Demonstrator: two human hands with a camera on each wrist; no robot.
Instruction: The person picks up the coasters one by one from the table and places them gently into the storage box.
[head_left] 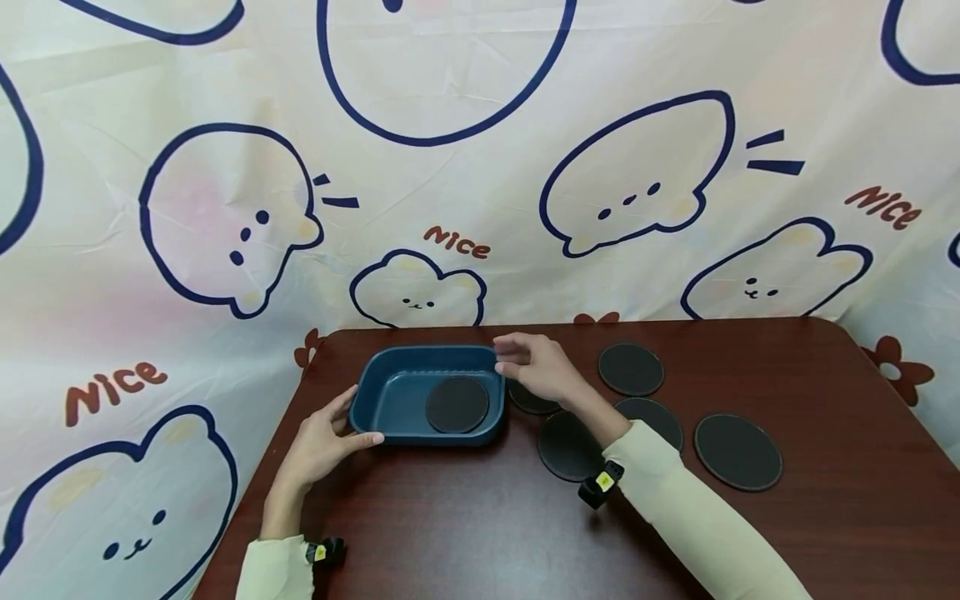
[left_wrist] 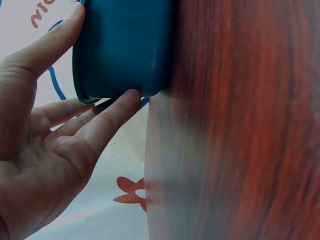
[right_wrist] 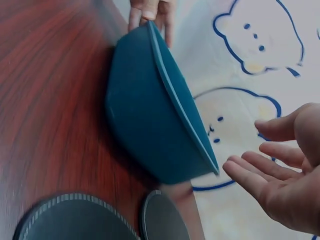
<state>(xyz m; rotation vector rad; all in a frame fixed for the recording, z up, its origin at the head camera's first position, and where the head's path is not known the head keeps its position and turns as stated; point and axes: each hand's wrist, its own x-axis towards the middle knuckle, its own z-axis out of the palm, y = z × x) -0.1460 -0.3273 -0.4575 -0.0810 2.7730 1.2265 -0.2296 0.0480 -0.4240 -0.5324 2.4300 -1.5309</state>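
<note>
Left hand: my left hand (head_left: 318,442) holds the near left corner of the blue tray (head_left: 390,392), thumb on the rim and fingers curled against the outer wall; the left wrist view shows the fingertips (left_wrist: 127,97) pressed under the corner.
Right hand: my right hand (head_left: 536,367) hovers just beside the tray's far right corner, fingers relaxed and spread, holding nothing; in the right wrist view the palm (right_wrist: 285,190) is apart from the rim.
Tray: it sits on the dark red bench (head_left: 465,517), toward the far left part, close to the bench's left edge.
Coaster in tray: one round black coaster (head_left: 457,404) lies flat on the tray floor, at its right end.
Coasters on the bench: five more lie right of the tray. One (head_left: 531,400) is partly under my right hand, one (head_left: 568,446) partly under my forearm, one (head_left: 656,417) just beyond it, one (head_left: 631,368) farther back, one (head_left: 738,451) well to the right.
Backdrop: a cream cloth (head_left: 225,217) printed with bear outlines hangs behind and drapes to the left.
Doing this step well, as I judge it: I keep the left hand steady so the tray does not slide toward the edge, and I send the right hand to the nearest coaster, lifting it by its edge and laying it flat beside the one inside.
</note>
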